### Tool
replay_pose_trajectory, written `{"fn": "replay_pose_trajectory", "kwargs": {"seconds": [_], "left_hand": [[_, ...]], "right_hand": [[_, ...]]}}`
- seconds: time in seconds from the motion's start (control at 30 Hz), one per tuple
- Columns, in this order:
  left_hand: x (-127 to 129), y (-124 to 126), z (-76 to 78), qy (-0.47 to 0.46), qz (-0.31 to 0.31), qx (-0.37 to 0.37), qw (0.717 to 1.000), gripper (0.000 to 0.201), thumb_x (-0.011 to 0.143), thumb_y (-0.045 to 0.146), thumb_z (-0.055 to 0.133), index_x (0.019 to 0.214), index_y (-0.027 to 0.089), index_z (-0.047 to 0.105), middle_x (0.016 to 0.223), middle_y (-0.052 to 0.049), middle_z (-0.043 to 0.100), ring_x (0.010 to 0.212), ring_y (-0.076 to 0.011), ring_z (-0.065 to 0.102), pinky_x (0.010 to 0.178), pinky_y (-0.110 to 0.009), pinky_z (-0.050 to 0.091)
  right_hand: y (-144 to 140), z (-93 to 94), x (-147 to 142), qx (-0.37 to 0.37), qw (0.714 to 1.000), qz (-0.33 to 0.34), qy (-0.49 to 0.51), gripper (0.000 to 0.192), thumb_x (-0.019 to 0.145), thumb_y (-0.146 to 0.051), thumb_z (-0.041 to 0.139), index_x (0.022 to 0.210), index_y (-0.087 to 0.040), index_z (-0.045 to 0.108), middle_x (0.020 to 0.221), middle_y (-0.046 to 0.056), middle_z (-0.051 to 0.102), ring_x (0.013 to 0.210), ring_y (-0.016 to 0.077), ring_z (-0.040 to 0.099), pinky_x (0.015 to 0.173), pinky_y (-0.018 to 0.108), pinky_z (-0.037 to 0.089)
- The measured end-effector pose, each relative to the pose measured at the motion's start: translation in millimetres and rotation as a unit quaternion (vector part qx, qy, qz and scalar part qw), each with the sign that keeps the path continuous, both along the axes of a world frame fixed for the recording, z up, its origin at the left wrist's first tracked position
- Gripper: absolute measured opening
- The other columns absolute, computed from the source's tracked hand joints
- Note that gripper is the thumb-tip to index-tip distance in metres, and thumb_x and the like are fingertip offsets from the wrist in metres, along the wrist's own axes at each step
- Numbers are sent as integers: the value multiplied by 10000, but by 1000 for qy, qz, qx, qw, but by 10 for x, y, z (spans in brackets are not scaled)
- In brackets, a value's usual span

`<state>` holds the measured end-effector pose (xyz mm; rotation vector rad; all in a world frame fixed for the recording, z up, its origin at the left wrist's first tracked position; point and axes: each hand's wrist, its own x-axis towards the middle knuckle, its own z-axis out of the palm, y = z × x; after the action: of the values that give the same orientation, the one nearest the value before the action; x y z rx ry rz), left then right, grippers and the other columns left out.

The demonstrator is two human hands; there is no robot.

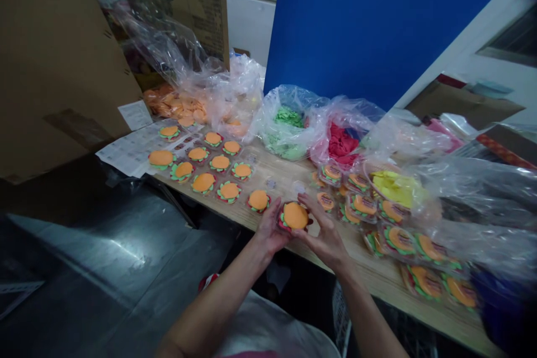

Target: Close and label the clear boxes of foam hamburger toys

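Between my hands is a toy burger [295,216] with an orange top, green and red layers below, seemingly in a clear tray. My left hand [271,230] grips its left side. My right hand [322,234] has its thumb at the near edge and its fingers curved around the right side. Just left of it, another toy burger [259,200] lies on the wooden table [281,170]. Further left stand rows of similar burgers [220,163] in clear trays. To the right, clear packs of burgers [363,206] with printed lids are grouped and partly stacked.
Along the back stand plastic bags of orange pieces [176,106], green pieces [289,117], red pieces [342,142] and yellow pieces [394,187]. Large cardboard boxes [54,56] rise at left, a blue panel [335,28] behind. Printed sheets [126,154] lie at the table's left end.
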<state>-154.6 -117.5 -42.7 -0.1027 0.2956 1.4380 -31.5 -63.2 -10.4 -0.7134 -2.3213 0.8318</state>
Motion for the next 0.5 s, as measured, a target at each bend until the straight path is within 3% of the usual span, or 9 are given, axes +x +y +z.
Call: {"fn": "replay_pose_trajectory", "kwargs": {"seconds": [0.17, 0.33, 0.43, 0.5], "left_hand": [[7, -10, 2, 19, 29, -20, 999, 302, 809, 364, 478, 868, 109, 627, 821, -100, 673, 776, -213, 634, 741, -342, 465], [4, -2, 149, 24, 45, -76, 996, 299, 844, 316, 416, 843, 98, 621, 752, -85, 675, 670, -185, 636, 645, -312, 504], [30, -64, 241, 48, 43, -139, 988, 302, 856, 273, 385, 1034, 127, 580, 739, -66, 684, 654, -169, 641, 614, -285, 519], [-1, -103, 204, 81, 37, -167, 982, 376, 859, 278, 360, 1196, 164, 486, 764, -67, 693, 709, -192, 653, 596, -304, 530]], "right_hand": [[7, -34, 3, 41, 999, -1, -10, 484, 705, -384, 650, 1144, -207, 552, 1147, 113, 593, 1168, 275, 459, 991, 502, 301], [-11, -101, -43, 81, 996, 13, -18, 392, 737, -360, 632, 1098, -219, 576, 1105, 87, 616, 1149, 259, 464, 1002, 508, 272], [-118, -2, 9, 88, 996, -1, -29, 428, 744, -411, 613, 1124, -219, 569, 1232, 96, 533, 1187, 242, 425, 1000, 450, 307], [-168, 105, 108, 78, 996, -12, -26, 561, 755, -446, 587, 1246, -204, 465, 1344, 95, 422, 1240, 219, 369, 1019, 406, 301]]}}
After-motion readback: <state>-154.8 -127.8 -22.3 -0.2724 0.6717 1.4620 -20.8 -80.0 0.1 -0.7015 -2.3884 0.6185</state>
